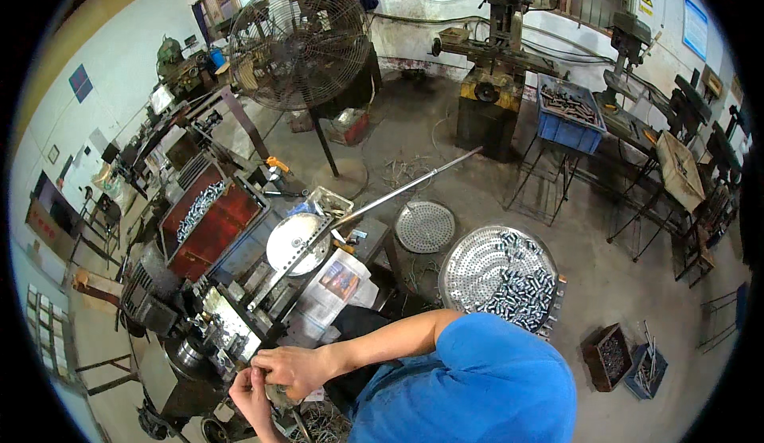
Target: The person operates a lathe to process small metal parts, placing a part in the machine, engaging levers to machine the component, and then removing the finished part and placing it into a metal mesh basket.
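Note:
My left hand [250,399] and my right hand [291,368] are close together beside a small metalworking machine [228,323], at the lower left of the head view. The left thumb and fingers are pinched together; whatever is between them is too small to make out. My right hand is closed, its fingers curled over something mostly hidden, next to a dull greyish round part [280,396]. Above the hands, a long flat bar with holes [288,266] slants across a pale round disc [291,241]. A printed paper sheet [328,293] lies on the bench.
A red bin [199,240] of small metal parts stands beyond the machine. To the right, a large perforated tray [469,272] holds many shiny metal cylinders [521,288]; a smaller perforated disc [425,227] lies behind it. A metal rod [414,184] juts out over the floor. A large fan [301,45] stands ahead.

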`<state>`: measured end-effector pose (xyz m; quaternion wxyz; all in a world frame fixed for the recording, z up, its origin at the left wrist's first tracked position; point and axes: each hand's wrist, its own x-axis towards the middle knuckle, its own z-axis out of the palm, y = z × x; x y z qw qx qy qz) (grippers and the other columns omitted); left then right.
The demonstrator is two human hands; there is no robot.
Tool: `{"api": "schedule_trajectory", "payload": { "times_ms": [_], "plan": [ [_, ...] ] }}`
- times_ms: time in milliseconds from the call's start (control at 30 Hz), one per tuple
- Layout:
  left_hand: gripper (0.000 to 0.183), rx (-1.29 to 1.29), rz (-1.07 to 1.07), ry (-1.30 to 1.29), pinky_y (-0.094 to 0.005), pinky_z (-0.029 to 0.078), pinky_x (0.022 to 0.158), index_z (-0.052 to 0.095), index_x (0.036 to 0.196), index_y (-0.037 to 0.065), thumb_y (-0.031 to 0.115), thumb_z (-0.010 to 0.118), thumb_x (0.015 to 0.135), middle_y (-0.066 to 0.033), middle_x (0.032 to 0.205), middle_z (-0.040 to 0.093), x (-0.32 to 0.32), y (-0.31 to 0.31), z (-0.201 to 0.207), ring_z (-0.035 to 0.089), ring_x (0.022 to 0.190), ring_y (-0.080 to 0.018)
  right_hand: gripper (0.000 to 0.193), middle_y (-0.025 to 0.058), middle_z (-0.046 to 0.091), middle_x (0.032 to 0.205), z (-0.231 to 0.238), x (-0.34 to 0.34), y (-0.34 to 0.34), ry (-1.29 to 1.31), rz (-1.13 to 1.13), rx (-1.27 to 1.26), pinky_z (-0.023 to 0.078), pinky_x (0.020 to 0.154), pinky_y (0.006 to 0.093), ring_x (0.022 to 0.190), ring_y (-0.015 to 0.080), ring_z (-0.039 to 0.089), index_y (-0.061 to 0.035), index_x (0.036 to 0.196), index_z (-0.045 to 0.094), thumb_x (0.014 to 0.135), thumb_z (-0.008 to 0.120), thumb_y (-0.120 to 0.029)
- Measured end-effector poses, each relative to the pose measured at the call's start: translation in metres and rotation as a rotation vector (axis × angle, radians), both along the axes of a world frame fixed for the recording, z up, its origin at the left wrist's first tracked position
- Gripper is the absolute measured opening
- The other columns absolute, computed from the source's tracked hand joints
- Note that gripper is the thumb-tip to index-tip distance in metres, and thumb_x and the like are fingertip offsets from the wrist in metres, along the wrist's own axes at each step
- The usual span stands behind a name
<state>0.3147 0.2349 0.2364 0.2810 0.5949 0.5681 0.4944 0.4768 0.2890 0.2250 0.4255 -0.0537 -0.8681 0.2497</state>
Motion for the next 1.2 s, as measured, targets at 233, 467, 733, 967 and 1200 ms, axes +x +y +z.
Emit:
{"api": "schedule_trajectory", "payload": {
  "times_ms": [233,467,733,967,1200],
  "plan": [
    [0.032,-0.097,0.085,-0.034,-0.0228,0.031,0.051,0.053,0.066,-0.002,0.02,0.056,0.089,0.0047,0.061,0.047,-0.027,-0.022,-0.023,0.04,0.061,-0.0036,0.028,0.0178,0.047,0.09,-0.001,-0.025,-0.011,-0.092,-0.066,0.052,0.045,0.071,0.0391,0.085,0.0337,0.049,0.0043,0.076,0.056,0.051,0.061,-0.009],
    [0.03,-0.215,0.066,-0.067,-0.0247,0.042,0.052,0.064,0.079,-0.001,0.028,0.061,0.085,-0.0035,0.061,0.059,-0.025,-0.033,0.009,0.053,0.057,-0.0068,0.042,0.0201,0.056,0.103,0.026,-0.02,0.002,-0.298,0.055,0.105,0.048,0.075,0.042,0.086,0.0366,0.055,-0.0029,0.096,0.062,0.055,0.064,-0.013],
    [0.035,-0.147,0.142,-0.191,-0.0231,0.041,0.046,0.066,0.081,-0.002,0.032,0.062,0.084,-0.0043,0.057,0.059,-0.062,-0.042,0.004,0.055,0.052,-0.0073,0.038,0.0141,0.06,0.099,0.044,-0.075,0.026,-0.309,0.298,0.219,0.049,0.073,0.0391,0.085,0.031,0.056,-0.0013,0.089,0.065,0.052,0.061,-0.008],
    [0.025,-0.21,0.259,-0.019,-0.0285,0.048,0.065,0.058,0.104,-0.004,0.012,0.049,0.088,-0.008,0.07,0.064,-0.138,-0.091,0.024,0.062,0.068,-0.0137,0.041,0.0174,0.059,0.107,0.052,-0.146,0.073,-0.498,0.2,0.364,0.046,0.084,0.0411,0.094,0.0335,0.055,-0.0026,0.092,0.067,0.053,0.064,-0.015],
    [0.03,-0.418,0.941,0.659,-0.0391,0.048,0.073,0.056,0.109,0.001,0.009,0.053,0.08,-0.02,0.081,0.063,-0.218,-0.228,0.0,0.061,0.081,-0.034,0.027,0.0183,0.061,0.085,0.01,-0.24,0.136,-0.92,-0.164,0.537,0.048,0.08,0.0371,0.092,0.0311,0.056,-0.0053,0.077,0.07,0.054,0.063,-0.018]
  ]
}}
